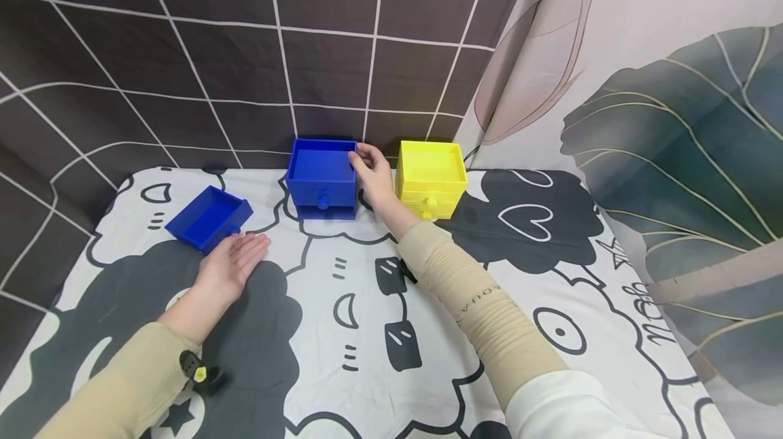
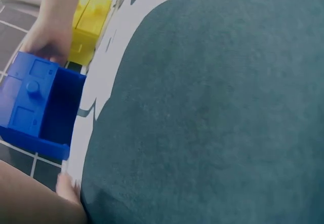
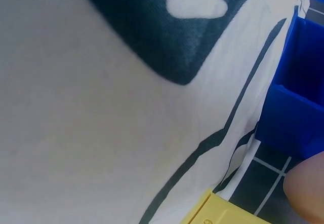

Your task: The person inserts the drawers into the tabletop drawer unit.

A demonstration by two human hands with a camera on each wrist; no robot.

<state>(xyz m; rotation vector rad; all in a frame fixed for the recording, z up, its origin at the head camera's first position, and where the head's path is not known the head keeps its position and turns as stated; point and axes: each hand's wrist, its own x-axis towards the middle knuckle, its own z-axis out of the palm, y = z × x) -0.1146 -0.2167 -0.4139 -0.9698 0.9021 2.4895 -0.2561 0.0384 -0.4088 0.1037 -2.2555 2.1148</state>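
A blue drawer box (image 1: 322,193) stands at the back of the bed-like surface, its upper drawer in place and its lower slot vacant. My right hand (image 1: 374,175) grips its right wall near the top, thumb toward me. In the left wrist view, the vacant slot of the blue box (image 2: 31,107) shows dark below the knob. A loose blue drawer (image 1: 211,217) lies to the left, its knob facing front right. Palm up, my left hand (image 1: 229,266) is at this drawer's front edge with fingers extended; whether it touches the drawer I cannot tell.
A yellow drawer box (image 1: 431,167) with knobs stands just right of my right hand. A patterned black-and-white cloth (image 1: 330,371) covers the surface. Behind hangs a dark curtain (image 1: 232,58) with white grid lines; a leaf-print curtain (image 1: 685,153) is at right.
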